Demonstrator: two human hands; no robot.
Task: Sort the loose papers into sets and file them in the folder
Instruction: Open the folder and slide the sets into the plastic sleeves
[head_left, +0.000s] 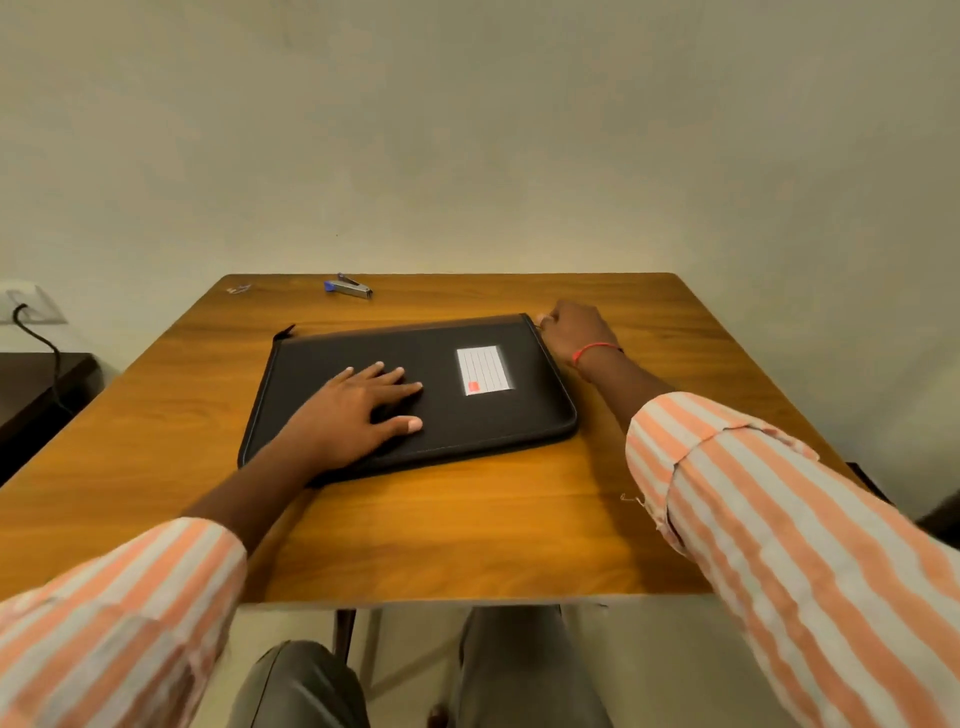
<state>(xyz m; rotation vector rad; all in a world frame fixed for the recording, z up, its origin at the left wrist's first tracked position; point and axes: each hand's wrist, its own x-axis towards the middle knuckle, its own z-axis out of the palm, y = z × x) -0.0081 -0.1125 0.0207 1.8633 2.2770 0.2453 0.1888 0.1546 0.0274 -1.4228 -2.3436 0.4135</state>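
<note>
A dark cable (39, 338) hangs from a wall socket at the left edge of the frame. On the wooden table (467, 530), a small wire clip (238, 289) lies near the upper left corner, with a blue-ended stapler (349, 287) to its right. At centre, the left hand (358, 410) presses flat, fingers spread, on the closed black folder (467, 421), which bears a lined white label (484, 370). At the folder's upper right corner, the right hand (574, 332), a red thread (592, 349) round its wrist, pinches the zip edge with curled fingers.

Indistinct tiny object (239, 289) beyond folder (415, 348), table's (467, 519) far-left corner
</note>
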